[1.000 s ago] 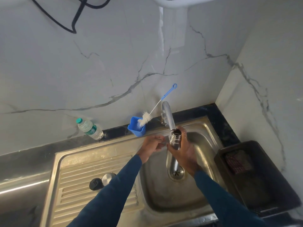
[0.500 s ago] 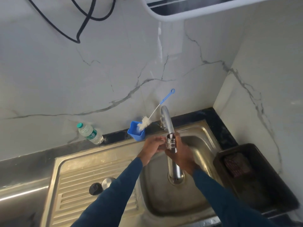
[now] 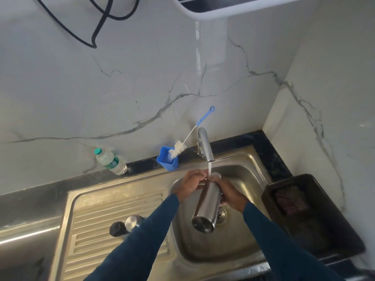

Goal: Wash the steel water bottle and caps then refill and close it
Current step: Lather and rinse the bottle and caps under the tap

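Marble-veined walls back a steel sink [image 3: 253, 159] at the centre of the frame, where a tap [image 3: 206, 147] runs a thin stream onto the neck of the steel bottle [image 3: 207, 203]. The right hand [image 3: 230, 192] wraps the tilted bottle's body; the left hand [image 3: 191, 182] curls its fingers at the neck, though whether it truly grips is unclear. Two caps [image 3: 125, 225] lie on the drainboard at lower left, uncapped and waiting. Judging by this, rinsing is underway; the caps, refilling and closing remain.

bottle [image 3: 207, 203] under tap [image 3: 205, 145], caps [image 3: 125, 225] on drainboard [image 3: 101, 216]
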Tool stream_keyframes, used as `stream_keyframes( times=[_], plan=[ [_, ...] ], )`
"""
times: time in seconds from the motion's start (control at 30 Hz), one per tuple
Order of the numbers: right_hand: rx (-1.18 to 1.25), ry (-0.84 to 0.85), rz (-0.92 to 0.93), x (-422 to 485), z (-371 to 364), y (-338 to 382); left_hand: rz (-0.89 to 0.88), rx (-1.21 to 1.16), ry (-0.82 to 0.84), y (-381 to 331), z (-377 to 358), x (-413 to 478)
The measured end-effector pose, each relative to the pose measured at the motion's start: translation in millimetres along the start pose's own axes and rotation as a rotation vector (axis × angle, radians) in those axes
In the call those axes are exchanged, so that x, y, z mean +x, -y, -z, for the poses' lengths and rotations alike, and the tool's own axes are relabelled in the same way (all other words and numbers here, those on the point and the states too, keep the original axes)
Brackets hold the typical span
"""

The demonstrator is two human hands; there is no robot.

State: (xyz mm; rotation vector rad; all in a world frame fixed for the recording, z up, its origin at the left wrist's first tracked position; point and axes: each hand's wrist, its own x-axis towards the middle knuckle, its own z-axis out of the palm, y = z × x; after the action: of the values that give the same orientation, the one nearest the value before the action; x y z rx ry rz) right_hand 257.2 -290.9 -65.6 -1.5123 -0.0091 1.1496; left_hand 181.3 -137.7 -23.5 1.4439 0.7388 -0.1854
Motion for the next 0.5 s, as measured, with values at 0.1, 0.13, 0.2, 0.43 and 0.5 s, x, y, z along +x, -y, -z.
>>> stream_keyframes(
  times=[0.1, 0.13, 0.2, 0.43, 0.5],
  plan=[
    [0.110, 0.064, -0.077, 7, -2, -9, 0.030, -0.007, -0.002, 4, 5, 0],
    [0.166, 0.080, -0.076, 9, -1, -13, 0.034, -0.014, -0.001, 5, 6, -1],
    [0.254, 0.103, -0.054, 6, 0, -18, 0.025, -0.014, 0.000, 6, 7, -1],
    [0.370, 0.167, 0.004, -6, -6, -18, 0.004, 0.022, -0.014, 9, 8, 4],
    [0.373, 0.137, 0.006, -4, -3, -20, -0.010, 0.034, -0.008, 11, 10, 3]
  ],
)
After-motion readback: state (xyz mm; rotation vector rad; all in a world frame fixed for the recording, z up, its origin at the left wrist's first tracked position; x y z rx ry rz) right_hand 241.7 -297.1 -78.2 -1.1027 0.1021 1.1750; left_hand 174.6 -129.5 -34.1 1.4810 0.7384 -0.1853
